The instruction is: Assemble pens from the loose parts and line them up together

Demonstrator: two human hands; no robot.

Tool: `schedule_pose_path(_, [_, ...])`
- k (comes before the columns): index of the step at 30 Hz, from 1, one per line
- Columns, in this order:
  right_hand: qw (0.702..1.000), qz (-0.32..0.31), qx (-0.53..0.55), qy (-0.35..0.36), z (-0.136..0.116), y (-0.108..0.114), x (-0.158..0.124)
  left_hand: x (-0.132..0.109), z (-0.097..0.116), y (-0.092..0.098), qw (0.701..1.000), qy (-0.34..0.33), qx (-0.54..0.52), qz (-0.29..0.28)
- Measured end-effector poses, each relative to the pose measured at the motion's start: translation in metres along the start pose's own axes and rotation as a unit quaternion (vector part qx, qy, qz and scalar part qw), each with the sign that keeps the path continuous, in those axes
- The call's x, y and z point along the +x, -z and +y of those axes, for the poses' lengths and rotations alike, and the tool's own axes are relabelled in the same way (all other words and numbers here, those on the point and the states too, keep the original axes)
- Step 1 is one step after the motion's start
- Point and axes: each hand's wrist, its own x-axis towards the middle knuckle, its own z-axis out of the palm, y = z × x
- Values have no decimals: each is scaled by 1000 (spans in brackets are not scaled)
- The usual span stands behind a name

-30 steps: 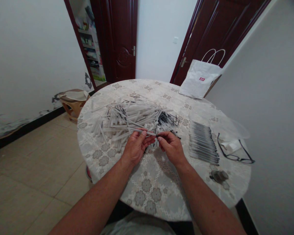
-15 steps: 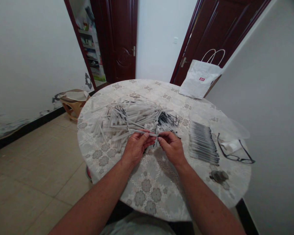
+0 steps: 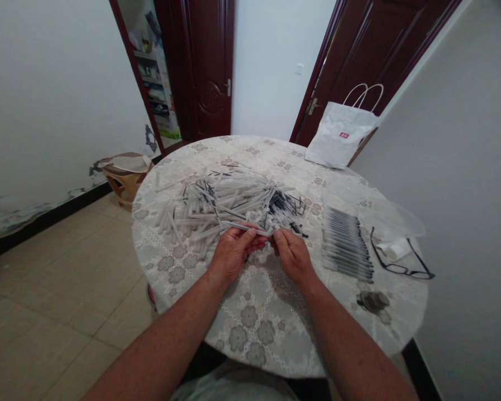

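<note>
Between thumb and fingers of my left hand point(image 3: 232, 252) lies a slim, translucent white pen barrel point(image 3: 237, 225), pointing left and slightly up. My right hand point(image 3: 293, 253) is closed in a pinch at the barrel's right end; the fingertips hide what is there. Just beyond both hands spreads a heap of loose white pen barrels point(image 3: 237, 192), with thin dark refills point(image 3: 204, 192) scattered among them. A cluster of small black pen parts point(image 3: 281, 203) lies past my right hand. Right of that hand, several pens point(image 3: 346, 242) with dark ends are laid side by side in a row.
A floral cloth covers the round table point(image 3: 250, 334). Black-framed glasses point(image 3: 404, 272) rest at the right beside a white roll point(image 3: 396, 249), with a dark lump point(image 3: 373, 301) nearer me. A white paper bag point(image 3: 342, 133) stands at the back right. A stool point(image 3: 127, 172) is on the floor, left.
My right hand has shifted slightly down, and its fingers have turned and closed more over the barrel's right end. My left hand and the barrel have barely moved.
</note>
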Motion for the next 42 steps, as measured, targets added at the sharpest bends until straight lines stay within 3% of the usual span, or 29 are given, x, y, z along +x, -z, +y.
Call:
schedule_pose_path(4, [999, 27, 42, 9, -2, 0, -3, -1, 1, -1, 1000, -7, -4, 9])
schedule_pose_path(12, [1000, -13, 12, -4, 2, -3, -3, -2, -1, -1, 1000, 3, -1, 5])
schedule_pose_path(17, [998, 21, 55, 12, 3, -2, -4, -1, -2, 1, 1000, -8, -8, 12])
schedule_pose_path(24, [1000, -16, 27, -1, 3, -4, -3, -1, -1, 0, 1000, -2, 7, 5])
schedule_pose_path(31, [999, 21, 41, 27, 2, -2, -3, 0, 0, 2, 1000, -17, 8, 12])
schedule_pose_path(42, [999, -4, 44, 1, -3, -5, -4, -1, 0, 0, 999, -15, 27, 20])
